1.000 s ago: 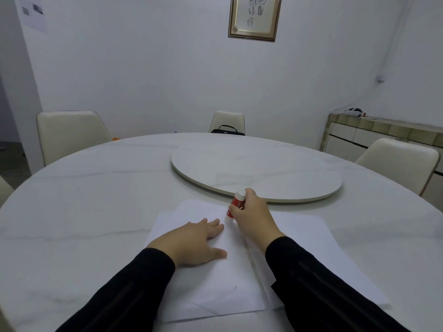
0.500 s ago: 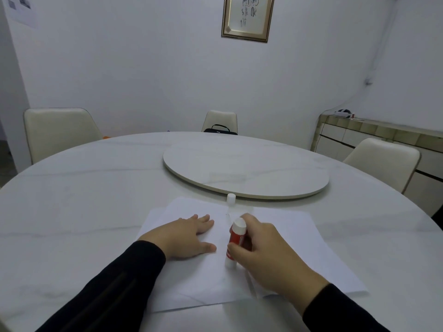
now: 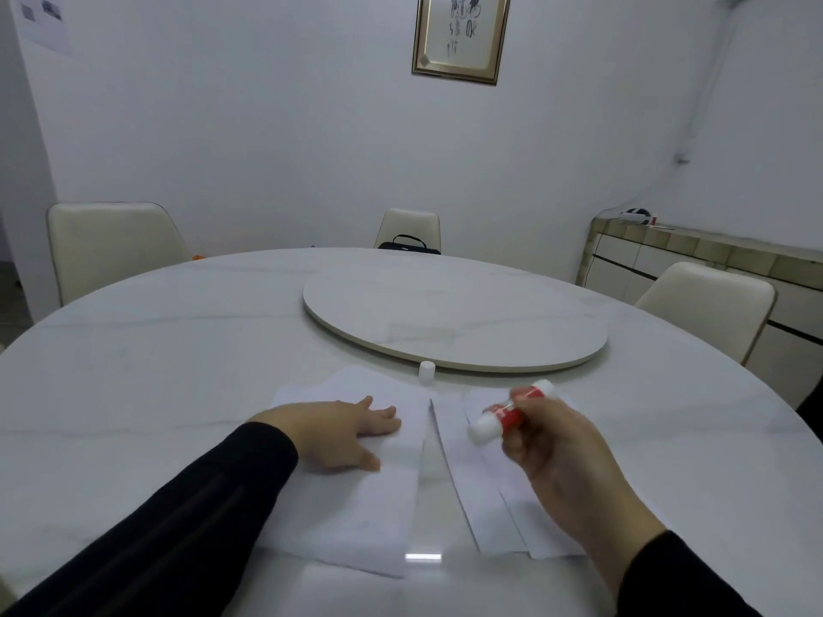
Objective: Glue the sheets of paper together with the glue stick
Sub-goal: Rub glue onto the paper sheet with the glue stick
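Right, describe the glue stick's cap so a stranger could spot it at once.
Start at the big round turntable in the middle of the table. Just in front of its near edge, beyond the paper, stands the cap. It is a small white cylinder, upright and alone, touched by neither hand, unlike the red glue stick in the right hand.

Glossy marble-look table, matt paper sheets

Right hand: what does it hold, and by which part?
The right hand holds the red and white glue stick by its red middle.
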`<state>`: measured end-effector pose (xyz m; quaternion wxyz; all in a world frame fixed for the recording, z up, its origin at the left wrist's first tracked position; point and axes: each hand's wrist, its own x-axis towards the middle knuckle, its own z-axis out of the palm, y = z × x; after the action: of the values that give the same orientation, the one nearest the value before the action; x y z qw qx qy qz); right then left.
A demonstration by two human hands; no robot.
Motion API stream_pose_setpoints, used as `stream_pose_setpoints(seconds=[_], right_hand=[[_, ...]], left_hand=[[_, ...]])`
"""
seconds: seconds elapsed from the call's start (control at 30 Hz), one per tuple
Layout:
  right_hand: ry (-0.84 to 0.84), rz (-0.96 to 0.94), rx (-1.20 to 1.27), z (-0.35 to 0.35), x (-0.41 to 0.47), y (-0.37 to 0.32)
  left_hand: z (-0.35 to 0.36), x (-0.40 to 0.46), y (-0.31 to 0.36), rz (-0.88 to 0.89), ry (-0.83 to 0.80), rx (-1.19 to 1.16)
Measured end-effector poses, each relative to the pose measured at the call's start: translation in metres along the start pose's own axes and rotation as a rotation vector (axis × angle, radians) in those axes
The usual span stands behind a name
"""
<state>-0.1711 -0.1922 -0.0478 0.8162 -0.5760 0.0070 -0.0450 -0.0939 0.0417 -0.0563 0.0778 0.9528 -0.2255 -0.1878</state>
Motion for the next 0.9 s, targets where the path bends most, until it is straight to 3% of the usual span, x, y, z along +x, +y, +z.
stream_pose_setpoints(seconds=[0.07, 0.17, 0.27, 0.47, 0.57, 0.7, 0.9], right_hand=[[0.117, 0.018, 0.083, -0.008, 0.011, 0.006], [0.171, 0.065, 0.101, -0.015, 0.017, 0.019], [0.18, 0.062, 0.073, -0.015, 0.019, 0.021], [0.37, 0.042, 0.018, -0.021, 0.033, 0.023], [0.422, 0.065, 0.001, -0.018, 0.042, 0.022], [0.337, -0.055, -0.136, -0.001, 0.051, 0.02], [0.089, -0.252, -0.647, 0.046, 0.066, 0.03]], left_hand=[[-0.009, -0.006, 0.002, 0.027, -0.011, 0.008], [-0.001, -0.008, 0.014, -0.083, 0.139, -0.078], [0.021, -0.004, 0.027, -0.14, 0.22, 0.062], [0.001, -0.015, 0.015, 0.029, 0.003, -0.009], [0.008, -0.009, 0.016, 0.028, 0.228, -0.193], [0.021, 0.0, 0.017, 0.017, 0.222, -0.117], [0.018, 0.004, 0.016, -0.014, 0.116, -0.064]])
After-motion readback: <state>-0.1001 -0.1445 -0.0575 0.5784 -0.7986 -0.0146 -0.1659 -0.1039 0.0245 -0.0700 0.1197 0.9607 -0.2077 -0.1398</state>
